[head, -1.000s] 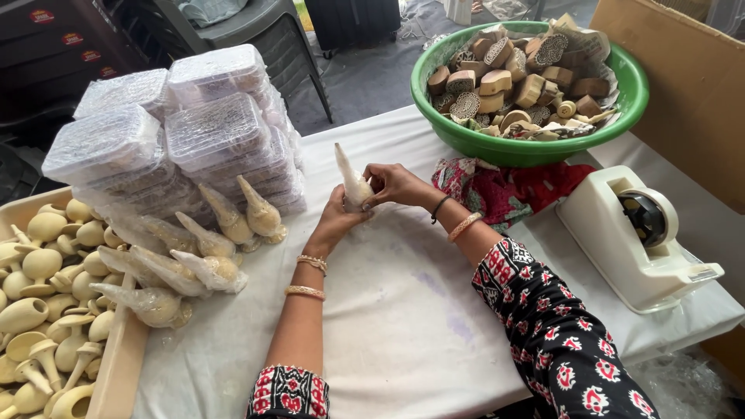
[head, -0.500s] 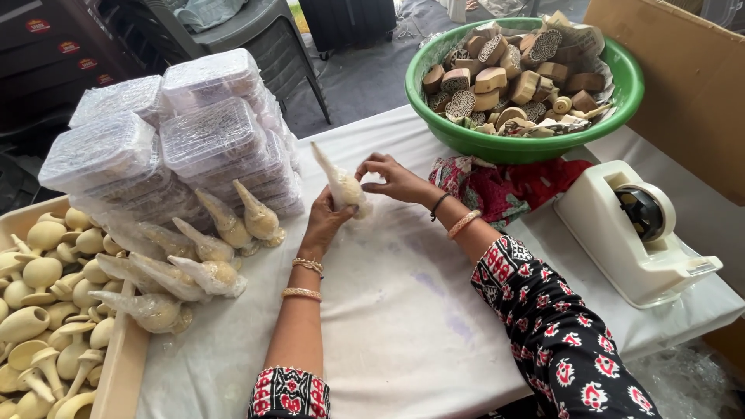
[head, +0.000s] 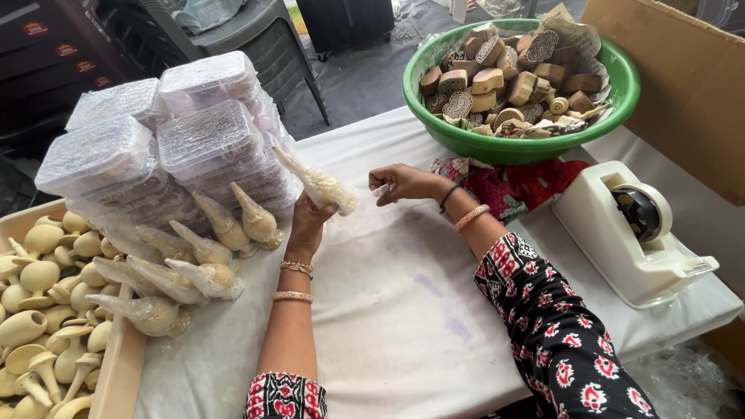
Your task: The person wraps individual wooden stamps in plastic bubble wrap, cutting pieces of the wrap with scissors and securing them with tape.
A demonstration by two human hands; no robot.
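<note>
While your left hand [head: 309, 221] has its grip closed around the fat end of the wrapped clay piece [head: 318, 186], its thin neck points up and left, and your right hand [head: 403, 182], pinched shut on nothing you can make out, sits just to its right.

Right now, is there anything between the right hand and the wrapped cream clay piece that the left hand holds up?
Nothing visible. The left hand holds the plastic-wrapped cream clay piece above the white tablecloth. The right hand is close beside it, and only open air and bare cloth lie between them.
</note>
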